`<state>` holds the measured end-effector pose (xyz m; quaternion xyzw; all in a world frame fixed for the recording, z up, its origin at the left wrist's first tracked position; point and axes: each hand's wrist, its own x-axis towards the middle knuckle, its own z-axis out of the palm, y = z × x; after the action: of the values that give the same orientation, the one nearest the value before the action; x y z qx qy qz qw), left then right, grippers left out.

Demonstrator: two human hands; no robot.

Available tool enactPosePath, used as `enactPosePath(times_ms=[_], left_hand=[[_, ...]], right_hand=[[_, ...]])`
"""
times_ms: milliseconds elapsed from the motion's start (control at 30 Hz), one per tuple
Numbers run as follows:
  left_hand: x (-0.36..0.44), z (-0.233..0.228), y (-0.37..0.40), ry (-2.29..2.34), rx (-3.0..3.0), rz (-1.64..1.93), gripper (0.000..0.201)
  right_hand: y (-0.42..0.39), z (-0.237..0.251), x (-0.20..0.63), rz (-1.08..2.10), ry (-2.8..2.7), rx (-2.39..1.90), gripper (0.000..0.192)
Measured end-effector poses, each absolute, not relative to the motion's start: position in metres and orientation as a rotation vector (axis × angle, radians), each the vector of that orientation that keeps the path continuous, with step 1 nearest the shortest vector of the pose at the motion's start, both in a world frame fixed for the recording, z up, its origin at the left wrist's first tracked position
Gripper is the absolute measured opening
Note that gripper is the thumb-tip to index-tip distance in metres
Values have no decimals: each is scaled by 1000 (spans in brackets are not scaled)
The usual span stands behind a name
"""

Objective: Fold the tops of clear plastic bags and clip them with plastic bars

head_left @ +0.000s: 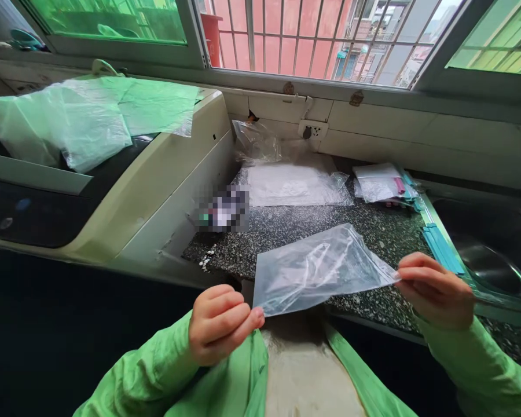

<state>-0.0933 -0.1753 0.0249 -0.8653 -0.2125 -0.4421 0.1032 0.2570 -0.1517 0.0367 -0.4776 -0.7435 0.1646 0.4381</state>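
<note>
Two hands [223,324] [438,289] hold one clear bag [308,269], contents unclear.

The 2 forearms [150,368] are angling inward; the left hand [221,325] is pinching, fingers [232,315] curled and pointing right; the right hand [437,292], well apart, is likewise pinching, pointing left.

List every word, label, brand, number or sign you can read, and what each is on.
No text can be read.
Clear bag: no legible lettering.
Pixelated item on the counter: too blurred.
Stacked packets: any print too small.
Wall socket: any marking too small.
</note>
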Motion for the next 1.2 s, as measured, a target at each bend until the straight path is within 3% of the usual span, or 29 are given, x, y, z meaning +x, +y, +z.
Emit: enactPosePath(times_ms=[200, 433, 767, 967, 1200], left_hand=[[-84, 0, -181, -520, -2594, -1181, 13], [-76, -25, -176, -455, -2755, -1078, 10], [-79, -41, -175, -446, -2761, -1026, 9], [-78, -51, -178, -444, -2747, -958, 8], [-73, -56, -179, -442, -2757, -919, 7]], right_hand=[[-186, 5, 276, 365, -1896, -1153, 23], [-194, -11, 282, 667, -1920, -1345, 4], [-115, -10, 284, 1118, -1321, -1731, 52], [-65, -7, 270, 1443, -1162, -1701, 55], [-58, 5, 253, 1494, -1342, -1691, 50]])
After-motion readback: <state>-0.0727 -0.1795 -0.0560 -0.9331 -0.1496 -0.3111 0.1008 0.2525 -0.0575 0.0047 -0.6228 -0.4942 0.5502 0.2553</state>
